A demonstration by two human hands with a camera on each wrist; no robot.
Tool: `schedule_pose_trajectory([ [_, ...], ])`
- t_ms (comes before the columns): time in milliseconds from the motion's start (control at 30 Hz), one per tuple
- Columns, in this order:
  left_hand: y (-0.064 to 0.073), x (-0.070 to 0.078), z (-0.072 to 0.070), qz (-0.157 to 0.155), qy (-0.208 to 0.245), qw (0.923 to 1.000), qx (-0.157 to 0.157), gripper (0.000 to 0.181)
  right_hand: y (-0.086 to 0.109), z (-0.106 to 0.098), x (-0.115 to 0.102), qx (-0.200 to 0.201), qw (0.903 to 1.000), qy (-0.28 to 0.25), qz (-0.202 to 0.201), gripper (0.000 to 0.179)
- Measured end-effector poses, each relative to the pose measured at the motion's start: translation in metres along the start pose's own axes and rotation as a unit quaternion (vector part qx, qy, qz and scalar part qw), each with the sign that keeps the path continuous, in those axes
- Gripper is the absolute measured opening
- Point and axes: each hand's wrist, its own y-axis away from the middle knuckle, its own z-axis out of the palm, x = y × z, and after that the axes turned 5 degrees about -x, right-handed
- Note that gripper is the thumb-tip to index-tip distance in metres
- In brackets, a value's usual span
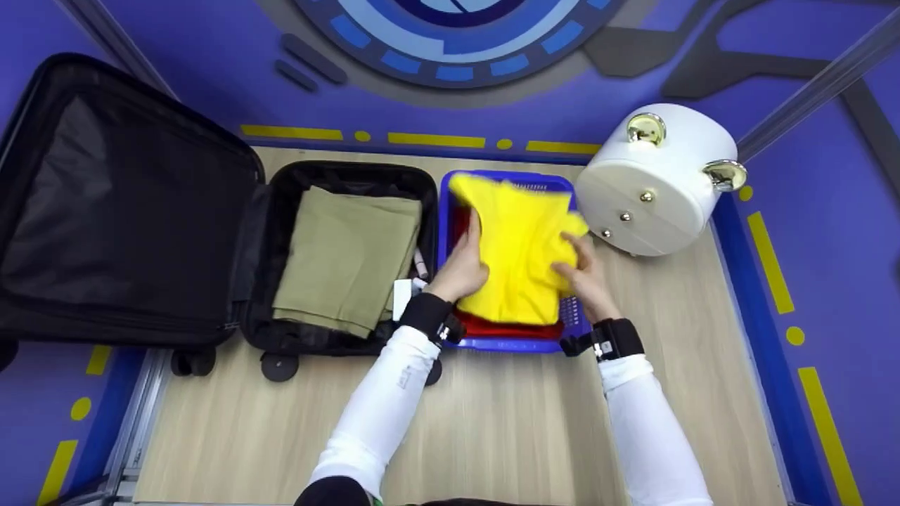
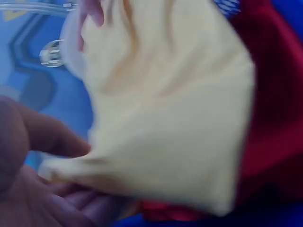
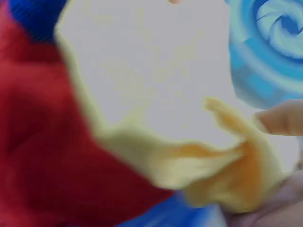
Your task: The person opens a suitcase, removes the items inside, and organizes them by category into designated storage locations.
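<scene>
My left grip [image 1: 462, 268] and right grip [image 1: 588, 278] hold this yellow garment [image 1: 519, 256] by opposite sides, probably best for something light and floppy.

We extend our white-sleeved left arm [image 1: 383, 404] and white-sleeved right arm [image 1: 650, 425] forward, apart; our bare left hand [image 1: 460, 270] and bare right hand [image 1: 588, 280] are each closed in a pinch.

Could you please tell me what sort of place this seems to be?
Probably a staged booth rather than a home: graphic-printed blue panels with metal corner rails stand around a wood-look surface.
</scene>
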Motion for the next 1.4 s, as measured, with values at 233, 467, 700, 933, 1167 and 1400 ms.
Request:
schedule_pose_trajectory([
  [233,0.022,-0.013,0.038,-0.092,-0.177,0.9765,-0.081,0.078,0.005,0.007,0.021,-0.052,0.9829,0.149,0.095,0.066],
  [467,0.042,-0.006,0.054,-0.090,-0.286,0.9505,-0.080,0.057,0.028,0.020,0.013,-0.040,0.9731,0.224,0.038,0.065],
  [700,0.044,-0.011,0.066,-0.113,-0.331,0.9315,-0.100,0.045,0.042,0.017,0.028,-0.113,0.9332,0.333,0.074,0.072],
  [933,0.043,-0.018,0.073,-0.119,-0.382,0.9066,-0.134,0.046,0.030,0.019,0.036,-0.170,0.9156,0.338,0.136,0.084],
  [1167,0.044,-0.022,0.074,-0.102,-0.369,0.9154,-0.125,0.049,0.023,0.020,0.036,-0.175,0.9153,0.335,0.139,0.082],
  [1400,0.062,-0.018,0.052,-0.047,-0.228,0.9712,-0.049,0.049,0.033,0.023,0.023,-0.132,0.9317,0.326,0.092,0.073],
])
